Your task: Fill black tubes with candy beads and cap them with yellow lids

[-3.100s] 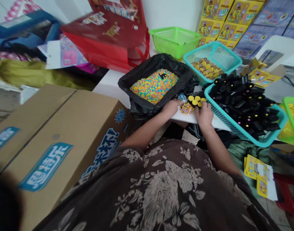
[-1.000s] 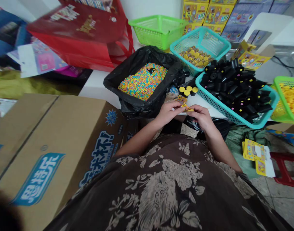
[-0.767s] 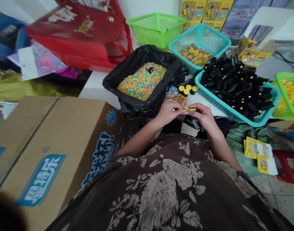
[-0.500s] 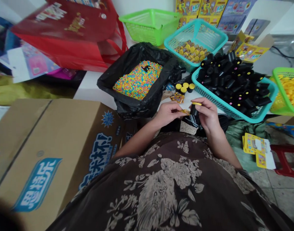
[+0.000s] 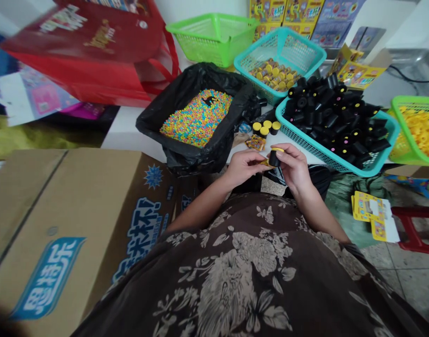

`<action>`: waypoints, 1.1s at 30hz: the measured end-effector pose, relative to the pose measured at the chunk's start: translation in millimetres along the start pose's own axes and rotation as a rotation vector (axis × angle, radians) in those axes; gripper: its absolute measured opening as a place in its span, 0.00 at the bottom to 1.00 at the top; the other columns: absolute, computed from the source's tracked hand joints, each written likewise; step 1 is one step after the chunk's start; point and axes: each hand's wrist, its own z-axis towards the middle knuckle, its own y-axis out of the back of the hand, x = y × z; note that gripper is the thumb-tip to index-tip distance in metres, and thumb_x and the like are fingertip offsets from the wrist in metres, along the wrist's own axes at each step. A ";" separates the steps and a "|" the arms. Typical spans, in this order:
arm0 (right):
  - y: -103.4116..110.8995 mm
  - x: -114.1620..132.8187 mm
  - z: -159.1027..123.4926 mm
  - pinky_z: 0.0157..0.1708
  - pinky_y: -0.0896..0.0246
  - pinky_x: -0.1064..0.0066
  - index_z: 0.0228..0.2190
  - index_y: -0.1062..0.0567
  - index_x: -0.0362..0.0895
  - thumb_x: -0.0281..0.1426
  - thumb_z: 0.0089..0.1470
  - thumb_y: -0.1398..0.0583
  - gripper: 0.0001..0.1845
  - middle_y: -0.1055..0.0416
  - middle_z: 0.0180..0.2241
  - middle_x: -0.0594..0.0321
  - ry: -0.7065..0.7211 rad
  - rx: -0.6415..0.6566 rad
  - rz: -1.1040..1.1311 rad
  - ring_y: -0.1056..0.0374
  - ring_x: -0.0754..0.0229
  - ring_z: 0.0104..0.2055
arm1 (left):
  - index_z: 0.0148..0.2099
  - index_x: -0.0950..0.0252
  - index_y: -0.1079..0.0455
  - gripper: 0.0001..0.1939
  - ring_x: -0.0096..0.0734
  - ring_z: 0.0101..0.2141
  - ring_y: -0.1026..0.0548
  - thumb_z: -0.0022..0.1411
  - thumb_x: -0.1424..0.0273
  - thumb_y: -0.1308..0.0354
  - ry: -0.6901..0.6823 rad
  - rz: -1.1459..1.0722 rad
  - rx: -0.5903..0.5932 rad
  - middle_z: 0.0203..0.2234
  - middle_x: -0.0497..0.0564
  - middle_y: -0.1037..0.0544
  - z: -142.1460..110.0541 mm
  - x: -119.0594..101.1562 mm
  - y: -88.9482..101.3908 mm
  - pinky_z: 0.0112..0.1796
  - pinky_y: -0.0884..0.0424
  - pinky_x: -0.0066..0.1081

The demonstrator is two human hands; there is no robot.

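Note:
My right hand (image 5: pixel 294 164) is closed on a small black cup with a yellow lid (image 5: pixel 274 156), holding it upright at the table's front edge. Between the thumb and fingers of my left hand (image 5: pixel 245 166) is a printed yellow-orange label (image 5: pixel 266 162), its edge against or very close to the cup's side. Just beyond, a small pile of similar labels (image 5: pixel 256 142) lies on the white table (image 5: pixel 298 150). Several more black cups with yellow lids (image 5: pixel 264 131) stand together behind that pile.
A black-lined tub (image 5: pixel 147 122) of coloured beads stands left of the cups. A turquoise basket (image 5: pixel 319 152) heaped with black cups is at right, another (image 5: pixel 243 66) with labelled cups behind. A large carton (image 5: pixel 84 187) stands at my left, a red stool (image 5: pixel 410 229) at right.
My right hand has picked up one lidded cup from the group and turned it upright. My left hand has taken a label and brought it to the cup. The view has shifted slightly.

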 end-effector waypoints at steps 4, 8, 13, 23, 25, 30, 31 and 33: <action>0.3 -8.9 1.1 0.40 0.29 0.66 0.36 0.18 0.50 0.45 0.44 0.24 0.19 0.20 0.32 0.67 0.155 -0.040 -0.091 0.26 0.60 0.34 | 0.35 0.65 0.20 0.22 0.25 0.22 0.29 0.50 0.51 0.25 0.185 -0.148 0.050 0.24 0.48 0.22 -2.9 0.9 -4.5 0.23 0.36 0.27; -0.6 -15.6 0.3 0.37 0.30 0.68 0.35 0.18 0.50 0.46 0.42 0.23 0.20 0.21 0.32 0.68 0.276 -0.098 -0.132 0.28 0.61 0.33 | 0.40 0.66 0.19 0.22 0.25 0.22 0.27 0.49 0.54 0.24 0.269 -0.286 0.056 0.24 0.48 0.22 -3.9 6.3 -9.0 0.23 0.36 0.26; -1.5 -19.0 -2.3 0.37 0.30 0.67 0.36 0.19 0.50 0.49 0.43 0.24 0.23 0.20 0.34 0.67 0.294 -0.123 -0.236 0.28 0.61 0.34 | 0.36 0.65 0.18 0.17 0.27 0.29 0.26 0.46 0.61 0.23 0.267 -0.353 -0.013 0.29 0.48 0.20 -1.4 9.8 -12.5 0.32 0.30 0.28; 4.1 -7.3 2.4 0.40 0.32 0.66 0.36 0.19 0.47 0.51 0.46 0.26 0.24 0.22 0.36 0.64 0.341 -0.026 -0.343 0.30 0.61 0.36 | 0.31 0.63 0.18 0.17 0.31 0.33 0.22 0.39 0.63 0.20 0.350 -0.560 -0.096 0.29 0.50 0.17 6.5 17.6 -27.2 0.39 0.27 0.29; 4.0 -11.7 2.6 0.36 0.33 0.67 0.36 0.19 0.46 0.52 0.47 0.26 0.24 0.22 0.35 0.64 0.305 -0.056 -0.293 0.32 0.62 0.33 | 0.33 0.63 0.18 0.19 0.35 0.36 0.20 0.39 0.62 0.19 0.400 -0.638 -0.088 0.33 0.52 0.15 7.4 18.7 -32.1 0.41 0.24 0.32; 5.7 -22.7 0.3 0.35 0.34 0.68 0.37 0.19 0.45 0.52 0.52 0.29 0.23 0.23 0.34 0.64 0.310 -0.134 -0.317 0.34 0.63 0.32 | 0.38 0.64 0.18 0.22 0.39 0.40 0.18 0.40 0.63 0.18 0.537 -0.802 -0.020 0.39 0.55 0.14 9.8 17.9 -36.3 0.43 0.20 0.35; 7.0 -22.9 -0.9 0.37 0.33 0.68 0.37 0.18 0.46 0.51 0.54 0.30 0.21 0.22 0.35 0.64 0.329 -0.117 -0.362 0.32 0.63 0.34 | 0.38 0.64 0.18 0.21 0.39 0.40 0.18 0.42 0.64 0.19 0.549 -0.828 -0.030 0.39 0.55 0.14 10.4 17.7 -35.7 0.42 0.20 0.35; 10.4 -22.0 -3.2 0.40 0.32 0.68 0.38 0.18 0.46 0.47 0.59 0.32 0.17 0.22 0.37 0.62 0.355 -0.073 -0.457 0.30 0.61 0.37 | 0.40 0.64 0.19 0.16 0.37 0.39 0.18 0.48 0.67 0.22 0.577 -0.870 -0.062 0.40 0.54 0.14 11.0 17.7 -33.9 0.41 0.19 0.34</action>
